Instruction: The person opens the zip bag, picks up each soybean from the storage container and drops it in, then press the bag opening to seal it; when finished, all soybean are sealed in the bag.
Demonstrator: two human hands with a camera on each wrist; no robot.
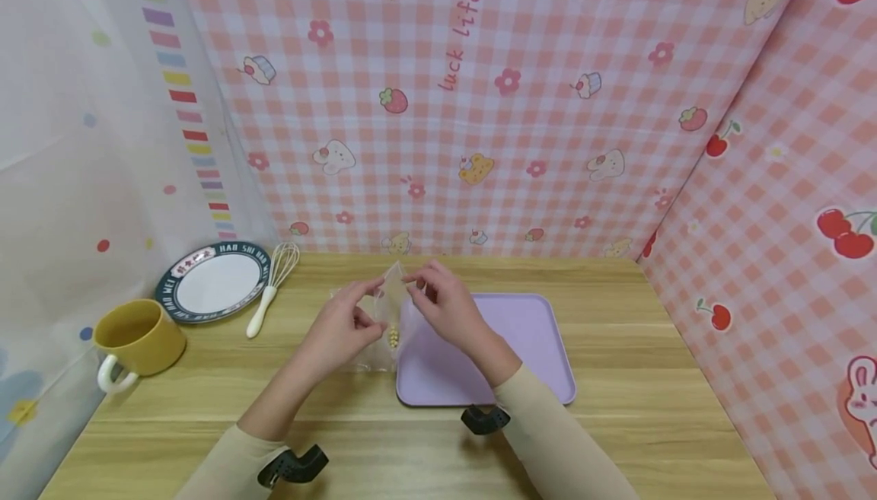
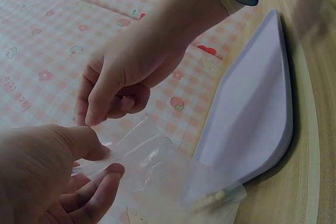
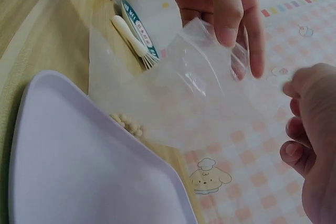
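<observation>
A clear plastic bag [image 1: 389, 304] stands between the two hands, at the left edge of a lilac tray [image 1: 496, 355]. Small pale yellow round pieces [image 3: 127, 124] lie at its bottom; their kind is hard to tell. My left hand [image 1: 349, 325] pinches the bag's upper part between thumb and fingers. At the opposite side of the top, my right hand [image 1: 448, 306] has thumb and forefinger together and appears to pinch the bag's thin edge. Its other fingers are curled, as the left wrist view shows.
On the left of the wooden table [image 1: 637, 378] are a yellow mug [image 1: 147, 340] with a white handle, a white plate [image 1: 215, 287] with a dark green lettered rim, and a whisk [image 1: 270, 287]. Patterned cloth [image 1: 438, 135] walls the back and sides.
</observation>
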